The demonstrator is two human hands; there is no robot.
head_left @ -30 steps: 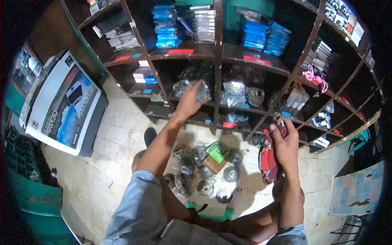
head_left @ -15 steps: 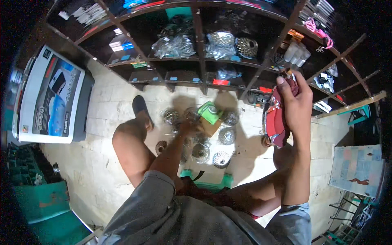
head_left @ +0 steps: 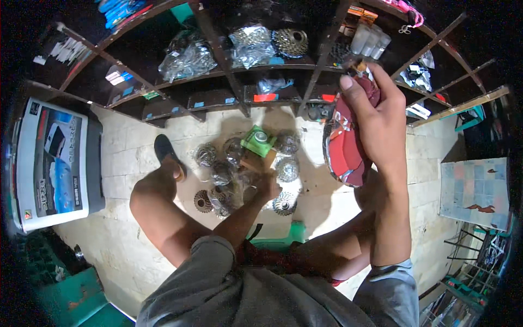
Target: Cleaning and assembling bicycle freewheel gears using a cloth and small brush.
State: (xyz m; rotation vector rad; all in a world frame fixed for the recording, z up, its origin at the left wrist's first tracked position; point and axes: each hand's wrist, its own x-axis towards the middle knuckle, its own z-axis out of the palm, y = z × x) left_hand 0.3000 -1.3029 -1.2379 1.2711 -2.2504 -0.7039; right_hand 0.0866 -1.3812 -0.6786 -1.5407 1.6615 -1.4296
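My right hand [head_left: 376, 114] is raised at the right, thumb and fingers closed on the upper end of a long red patterned thing [head_left: 347, 144] with a pale edge; its kind is unclear. Low over the floor between my legs, my left hand [head_left: 267, 185] looks closed, but what it holds, if anything, is hidden. Around it lie several bicycle cassettes, some in clear plastic: a silver cassette [head_left: 284, 203] just in front, a wrapped cassette [head_left: 287, 169] beyond it, and a dark cassette [head_left: 202, 201] at the left. A green package [head_left: 258, 140] rests on a brown cardboard piece [head_left: 259, 162].
A dark wooden shelf [head_left: 229, 87] with bagged parts and cassettes spans the far side. A large printed box [head_left: 54, 161] stands at the left. Between my legs is a green stool [head_left: 278, 235]. A patchy pale panel [head_left: 475, 193] stands at the right.
My left hand has moved nearer and to the right over the cassettes. My right hand still holds the red thing. The whole view has shifted, moving the shelf left and up.
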